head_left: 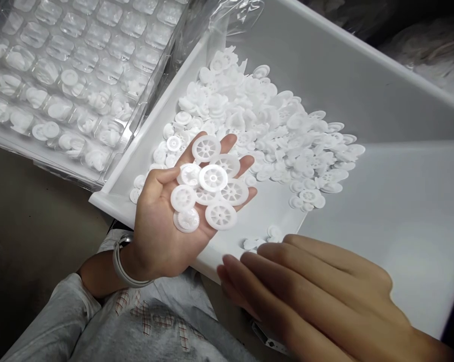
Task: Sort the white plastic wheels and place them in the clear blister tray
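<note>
"How is the left hand (159, 226) held?"

"Palm up, at about eight o'clock, its fingers (247, 162) spread apart and pointing towards two. The thumb (159, 179) lies along its ten o'clock side, and the forearm (98, 279) comes in from eight."

"And the right hand (321, 296)?"

"Between four and five o'clock, back uppermost, fingers close together, slightly bent, aimed between nine and ten. Its palm is hidden. The hands are apart."

White round plastic wheels (221, 215) with spoke patterns on the left hand (162, 226); a plain pale-grey rectangular plastic bin (343, 90) beyond it; a grey fabric shirt (113, 337) below it, its checked patches (146, 323) probably reddish-brown.
</note>
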{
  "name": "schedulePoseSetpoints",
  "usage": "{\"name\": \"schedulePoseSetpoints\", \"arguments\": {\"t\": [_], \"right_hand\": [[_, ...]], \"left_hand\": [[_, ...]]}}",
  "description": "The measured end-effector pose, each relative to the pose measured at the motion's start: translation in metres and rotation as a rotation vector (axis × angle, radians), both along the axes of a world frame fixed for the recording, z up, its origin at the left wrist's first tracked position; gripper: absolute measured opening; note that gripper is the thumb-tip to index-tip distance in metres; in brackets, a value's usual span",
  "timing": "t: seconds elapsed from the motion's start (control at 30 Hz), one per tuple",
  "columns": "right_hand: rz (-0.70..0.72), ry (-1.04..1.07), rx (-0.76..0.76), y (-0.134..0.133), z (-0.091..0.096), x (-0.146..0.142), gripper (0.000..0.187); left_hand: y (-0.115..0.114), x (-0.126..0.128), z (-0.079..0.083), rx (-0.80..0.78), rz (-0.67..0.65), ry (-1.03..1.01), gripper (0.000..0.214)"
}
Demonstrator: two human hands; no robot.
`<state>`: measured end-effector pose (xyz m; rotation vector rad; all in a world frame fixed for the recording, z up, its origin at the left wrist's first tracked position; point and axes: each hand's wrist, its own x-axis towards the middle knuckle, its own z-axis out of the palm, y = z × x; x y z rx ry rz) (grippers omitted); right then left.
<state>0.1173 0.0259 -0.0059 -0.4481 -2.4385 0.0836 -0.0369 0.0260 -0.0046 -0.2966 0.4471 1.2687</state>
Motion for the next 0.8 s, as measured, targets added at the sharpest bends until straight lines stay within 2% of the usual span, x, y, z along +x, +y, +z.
{"name": "schedulePoseSetpoints", "arguments": {"t": [0.03,0.07,0.13,0.17,0.23,0.33,0.53,0.63,0.8], "right_hand": [[-0.004,-0.039,0.011,0.002,0.000,0.000,0.005],[-0.030,-0.078,0.031,0.004,0.001,-0.001,0.014],[-0.156,-0.152,0.035,0.005,0.005,-0.006,0.028],[-0.220,-0.174,0.013,0.004,0.007,-0.009,0.030],[-0.284,-0.185,-0.059,0.001,0.011,-0.015,0.026],[-0.268,-0.168,-0.136,-0.002,0.015,-0.021,0.023],[-0.204,-0.053,-0.040,-0.004,0.002,-0.017,0.012],[-0.254,-0.017,-0.015,-0.005,-0.003,-0.014,0.013],[-0.376,-0.022,-0.092,0.001,0.003,-0.021,0.009]], "left_hand": [[0.000,0.001,0.000,-0.003,-0.002,0.002,0.050],[0.000,0.002,0.000,-0.004,-0.004,0.005,0.050],[0.000,0.004,0.000,-0.005,-0.008,0.018,0.050],[0.000,0.005,0.000,-0.003,-0.011,0.025,0.050],[0.000,0.006,0.000,0.003,-0.019,0.033,0.051],[0.000,0.006,-0.001,0.027,-0.029,0.038,0.053],[-0.003,0.005,-0.001,0.027,-0.013,0.010,0.056],[-0.002,0.003,0.000,0.026,-0.008,0.008,0.055],[0.000,0.003,0.003,-0.003,-0.012,0.028,0.059]]}}
